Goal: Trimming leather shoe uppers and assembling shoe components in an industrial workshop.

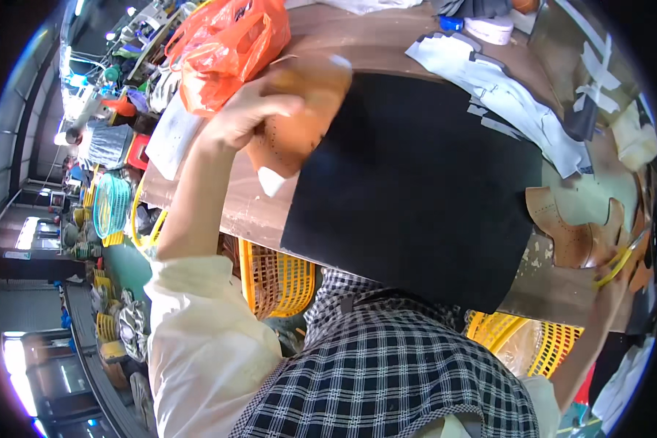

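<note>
My left hand is raised over the left side of the table, its thumb pressed on a brown perforated leather shoe-upper piece. The top of that piece is smeared by motion, and a white tip shows at its lower end. At the far right, my right forearm reaches up to a tan perforated leather piece. A yellow curved strip crosses near that wrist. The fingers of my right hand are too small and hidden to make out. Between my arms, a large black sheet overhangs the table's front edge.
An orange plastic bag sits at the back left. White fabric lies beyond the black sheet on the brown table. Yellow baskets stand below the table edge. A turquoise basket is farther left among workshop clutter.
</note>
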